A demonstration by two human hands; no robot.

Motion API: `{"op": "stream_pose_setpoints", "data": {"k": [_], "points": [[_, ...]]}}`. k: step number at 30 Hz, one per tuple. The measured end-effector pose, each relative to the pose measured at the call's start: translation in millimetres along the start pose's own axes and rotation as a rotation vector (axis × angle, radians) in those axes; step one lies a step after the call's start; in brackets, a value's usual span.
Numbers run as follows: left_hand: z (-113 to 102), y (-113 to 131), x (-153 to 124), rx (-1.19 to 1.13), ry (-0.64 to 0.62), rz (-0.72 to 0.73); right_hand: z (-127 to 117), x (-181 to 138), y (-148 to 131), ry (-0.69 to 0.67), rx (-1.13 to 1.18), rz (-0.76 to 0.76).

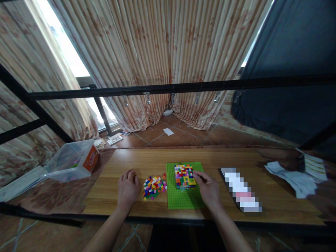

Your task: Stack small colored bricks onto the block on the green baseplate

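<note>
A green studded baseplate [172,199] lies on the wooden table, bearing a square block of multicoloured building bricks [184,176]. At the right edge of that block is my right hand [210,190], its thumb and forefinger pinched together. Whatever may be between those fingertips is too small to make out. Left of the baseplate spreads a loose pile of small coloured bricks [154,187]. My left hand [128,187] rests palm down on the table beside the pile, fingers loosely stretched and holding nothing.
The wooden table [105,199] carries a dark flat item with a blurred-out surface [241,192] at right. Crumpled papers [291,178] lie farther right. A clear plastic bin [70,161] stands beyond the left edge. A black bar [157,90] crosses before the curtains.
</note>
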State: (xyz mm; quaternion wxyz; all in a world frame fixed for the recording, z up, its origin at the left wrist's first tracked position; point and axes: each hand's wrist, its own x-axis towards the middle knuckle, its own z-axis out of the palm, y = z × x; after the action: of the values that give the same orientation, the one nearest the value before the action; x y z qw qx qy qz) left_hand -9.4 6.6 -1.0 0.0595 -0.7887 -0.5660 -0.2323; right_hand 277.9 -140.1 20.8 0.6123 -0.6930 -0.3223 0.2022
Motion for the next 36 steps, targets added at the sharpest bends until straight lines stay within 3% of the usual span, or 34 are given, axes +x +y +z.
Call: {"op": "stream_pose_setpoints", "data": {"k": [11, 17, 23, 36], "points": [[2.2, 0.6, -1.0, -0.021, 0.004, -0.013, -3.6, 2.7, 1.3, -0.026, -0.048, 0.045], [0.8, 2.4, -1.7, -0.040, -0.018, -0.033, -4.4, 10.6, 6.4, 0.056, -0.058, 0.097], [2.2, 1.6, -2.0, -0.035, 0.008, -0.020, 4.2, 22.8, -1.0, 0.012, -0.138, 0.043], [-3.7, 9.7, -3.2, -0.062, -0.031, -0.057, 8.1, 17.7, -0.6, -0.005, -0.336, -0.134]]}}
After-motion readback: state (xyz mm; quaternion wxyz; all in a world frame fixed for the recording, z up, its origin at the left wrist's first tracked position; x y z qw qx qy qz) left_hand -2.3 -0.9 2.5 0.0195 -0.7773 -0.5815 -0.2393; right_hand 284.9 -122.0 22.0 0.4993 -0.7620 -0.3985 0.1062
